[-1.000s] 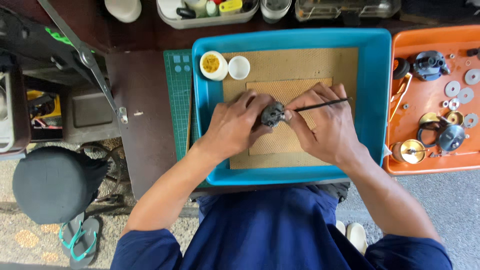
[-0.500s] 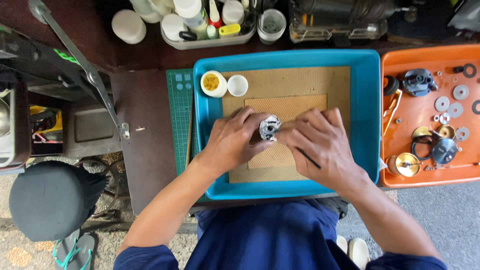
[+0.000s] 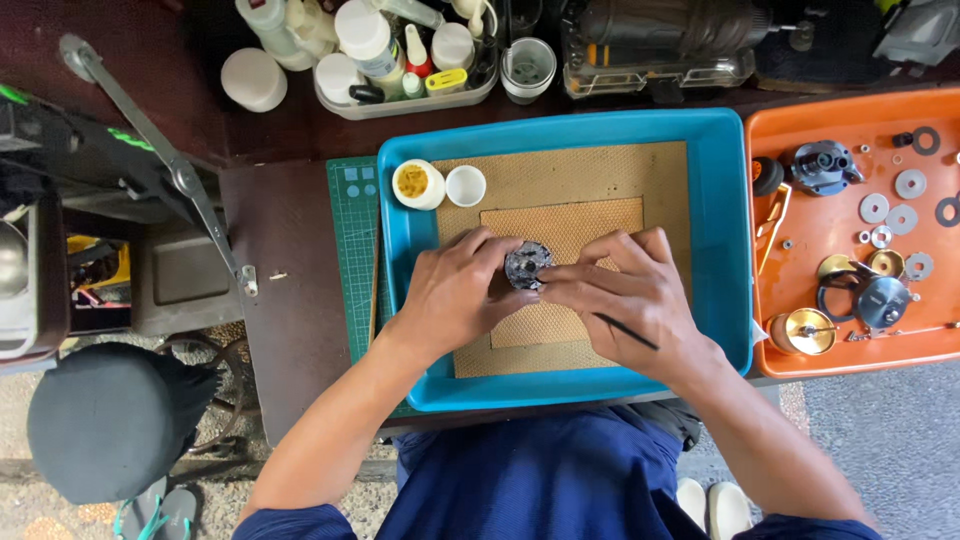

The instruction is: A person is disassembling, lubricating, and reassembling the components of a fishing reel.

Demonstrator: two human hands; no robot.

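Note:
Both of my hands meet over the tan mat (image 3: pixel 590 180) inside the blue tray (image 3: pixel 720 230). My left hand (image 3: pixel 455 290) grips a small dark round metal part (image 3: pixel 527 264) from the left. My right hand (image 3: pixel 625 295) pinches the same part from the right and also carries a thin black brush (image 3: pixel 625 331), which lies across the back of its fingers. A small white jar of yellow grease (image 3: pixel 417 184) and its white lid (image 3: pixel 465 185) stand at the tray's far left corner.
An orange tray (image 3: pixel 830 230) on the right holds washers, brass pieces and dark mechanical parts. A white bin of bottles (image 3: pixel 400 60) stands at the back. A green cutting mat (image 3: pixel 355 240) lies left of the blue tray, and a black stool (image 3: pixel 105 420) is at lower left.
The brush, earlier pointing out to the right above my right hand, now rests tucked along that hand. Both hands have closed in tighter around the round part.

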